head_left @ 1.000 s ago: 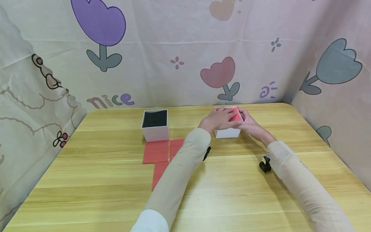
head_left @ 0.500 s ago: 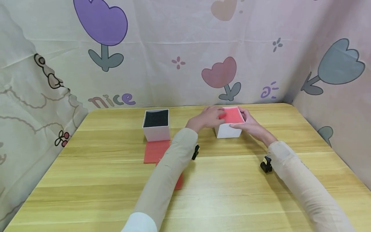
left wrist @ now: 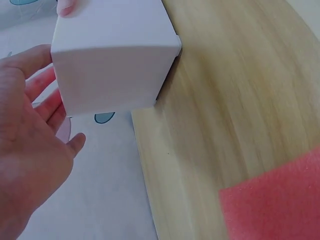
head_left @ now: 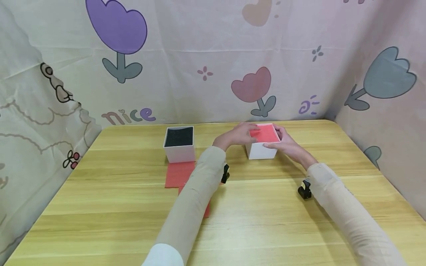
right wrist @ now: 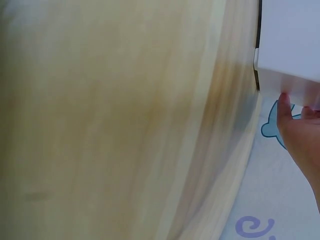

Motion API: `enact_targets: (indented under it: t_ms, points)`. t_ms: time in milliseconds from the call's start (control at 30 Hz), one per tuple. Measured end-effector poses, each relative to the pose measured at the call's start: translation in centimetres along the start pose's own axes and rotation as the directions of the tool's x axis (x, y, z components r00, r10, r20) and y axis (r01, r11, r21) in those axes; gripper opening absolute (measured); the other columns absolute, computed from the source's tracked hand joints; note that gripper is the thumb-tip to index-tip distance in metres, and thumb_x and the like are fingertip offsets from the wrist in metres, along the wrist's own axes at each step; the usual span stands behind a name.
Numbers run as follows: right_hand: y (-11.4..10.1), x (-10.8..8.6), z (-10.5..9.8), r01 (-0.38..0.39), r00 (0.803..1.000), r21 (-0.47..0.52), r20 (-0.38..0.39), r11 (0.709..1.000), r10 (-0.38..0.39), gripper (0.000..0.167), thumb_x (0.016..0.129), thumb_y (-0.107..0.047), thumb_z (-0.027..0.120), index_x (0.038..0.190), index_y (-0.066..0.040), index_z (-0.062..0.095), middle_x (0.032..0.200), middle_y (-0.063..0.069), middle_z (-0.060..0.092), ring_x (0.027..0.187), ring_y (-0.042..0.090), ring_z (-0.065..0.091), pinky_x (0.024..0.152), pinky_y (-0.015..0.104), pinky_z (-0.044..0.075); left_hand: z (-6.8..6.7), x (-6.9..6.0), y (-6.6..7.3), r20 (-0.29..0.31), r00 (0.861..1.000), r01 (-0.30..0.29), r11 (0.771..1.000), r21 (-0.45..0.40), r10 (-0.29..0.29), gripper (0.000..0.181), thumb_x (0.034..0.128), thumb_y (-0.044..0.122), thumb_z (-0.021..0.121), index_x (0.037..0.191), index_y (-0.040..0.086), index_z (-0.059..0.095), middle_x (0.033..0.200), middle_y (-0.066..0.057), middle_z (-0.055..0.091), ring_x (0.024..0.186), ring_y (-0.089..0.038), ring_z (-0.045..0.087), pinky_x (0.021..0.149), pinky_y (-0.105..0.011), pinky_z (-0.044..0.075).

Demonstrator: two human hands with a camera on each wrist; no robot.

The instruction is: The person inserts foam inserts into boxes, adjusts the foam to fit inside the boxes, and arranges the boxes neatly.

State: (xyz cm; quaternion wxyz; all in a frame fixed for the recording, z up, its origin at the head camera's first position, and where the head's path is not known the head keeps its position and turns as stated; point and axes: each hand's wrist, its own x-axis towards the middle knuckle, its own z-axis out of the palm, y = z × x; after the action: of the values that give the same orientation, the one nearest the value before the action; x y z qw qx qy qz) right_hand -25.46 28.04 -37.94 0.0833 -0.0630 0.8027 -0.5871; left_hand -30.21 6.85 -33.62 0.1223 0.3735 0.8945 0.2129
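Right hand (head_left: 287, 142) holds the white box (head_left: 261, 151) from its right side, thumb on the front wall and fingers curled round toward the back. With my left hand (head_left: 237, 135) I have a looser pose: its fingers are spread and lightly bent over the left part of the opening, thumb near the front left corner. It pinches nothing that I can see, and whether its tips press the red pad (head_left: 269, 133) I can't tell.

That pad lies inside the box, close to the rim, and the box stands at the back of the counter (head_left: 283, 225). I take the step in hand to be laying the pad flat while my right hand steadies the walls. The next move seems to call for gentle, even pressure near the left edge and corners, so that the far side doesn't lift.

Off to the left stands a second box (head_left: 181, 154), dark inside, well apart from mine. Just in front of it lie more red sheets (head_left: 179, 173), partly hidden by my left sleeve (head_left: 193, 192).
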Motion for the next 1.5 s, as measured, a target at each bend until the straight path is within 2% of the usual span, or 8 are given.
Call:
enact_targets:
  t_ms: [167,367,533,633,867,1033,1300,1500]
  points:
    - [-0.1,0.0,0.3,-0.009,1.000,-0.003,0.004,1.000,0.009,0.095,0.089,-0.011,0.068,0.153,-0.004,-0.001,0.152,0.019,0.020,0.135,0.029,0.028,0.108,0.035,0.032,0.4,-0.5,-0.6,-0.021,1.000,-0.022,1.000,0.006,0.022,0.046,0.0976,0.024,0.054,0.141,0.008,0.051,0.150,-0.007,0.038,0.139,-0.022,0.027,0.113,-0.035,0.023]
    - [-0.2,0.0,0.4,-0.013,1.000,0.011,0.006,1.000,0.013,0.094,0.090,-0.008,0.066,0.154,-0.007,-0.002,0.155,0.018,0.018,0.136,0.029,0.027,0.109,0.037,0.030,0.5,-1.5,-1.2,-0.054,0.998,-0.025,0.992,0.127,0.032,0.046,0.0998,0.035,0.048,0.139,0.011,0.054,0.151,-0.007,0.037,0.138,-0.025,0.025,0.113,-0.040,0.022]
    - [-0.2,0.0,0.2,-0.017,1.000,0.019,0.001,1.000,0.017,0.094,0.090,-0.006,0.065,0.153,-0.006,-0.005,0.156,0.020,0.016,0.138,0.030,0.023,0.112,0.042,0.024,-0.3,-3.3,-1.5,-0.051,0.995,-0.076,0.983,0.169,0.086,0.046,0.1002,0.034,0.049,0.140,0.012,0.052,0.152,-0.008,0.036,0.139,-0.027,0.025,0.114,-0.042,0.019]
    - [-0.2,-0.1,0.1,-0.019,1.000,0.024,-0.002,1.000,0.019,0.094,0.090,-0.005,0.065,0.153,-0.006,-0.005,0.156,0.020,0.015,0.139,0.029,0.022,0.113,0.043,0.022,-1.4,-4.6,-1.5,-0.046,0.990,-0.128,0.984,0.124,0.134,0.046,0.0996,0.030,0.051,0.141,0.009,0.050,0.150,-0.010,0.037,0.140,-0.027,0.025,0.114,-0.041,0.019]
    - [-0.3,-0.2,0.2,0.000,1.000,0.011,0.006,1.000,0.000,0.095,0.090,-0.008,0.065,0.153,-0.007,-0.005,0.155,0.021,0.017,0.138,0.030,0.023,0.113,0.043,0.021,-5.1,-9.7,-1.7,-0.136,0.973,-0.198,0.975,-0.097,0.184,0.047,0.0970,0.024,0.058,0.140,0.007,0.051,0.146,-0.010,0.043,0.136,-0.023,0.033,0.110,-0.039,0.029]
    - [-0.2,-0.2,0.2,0.003,1.000,0.005,0.009,1.000,-0.003,0.094,0.089,-0.010,0.067,0.153,-0.007,-0.002,0.152,0.021,0.020,0.137,0.031,0.025,0.113,0.044,0.023,-6.3,-13.8,-3.4,-0.212,0.962,-0.213,0.961,-0.177,0.175,0.046,0.0968,0.022,0.059,0.140,0.007,0.051,0.143,-0.007,0.045,0.134,-0.021,0.035,0.109,-0.039,0.031]
    - [-0.1,-0.2,0.3,-0.001,1.000,0.005,0.016,1.000,0.001,0.095,0.089,-0.011,0.067,0.153,-0.006,-0.002,0.152,0.021,0.021,0.137,0.030,0.025,0.112,0.042,0.024,-4.3,-19.7,-6.7,-0.368,0.927,-0.186,0.943,-0.275,0.076,0.044,0.0896,0.012,0.069,0.131,0.004,0.058,0.134,-0.008,0.054,0.125,-0.024,0.047,0.102,-0.043,0.041]
    - [-0.2,-0.4,0.2,-0.002,1.000,0.013,0.010,1.000,0.002,0.095,0.089,-0.010,0.067,0.153,-0.006,-0.003,0.151,0.020,0.020,0.137,0.030,0.024,0.113,0.043,0.022,-2.5,-23.2,-9.1,-0.341,0.940,-0.107,0.954,-0.281,0.005,0.045,0.0853,0.010,0.074,0.128,0.003,0.060,0.130,-0.009,0.057,0.115,-0.029,0.054,0.095,-0.051,0.045]
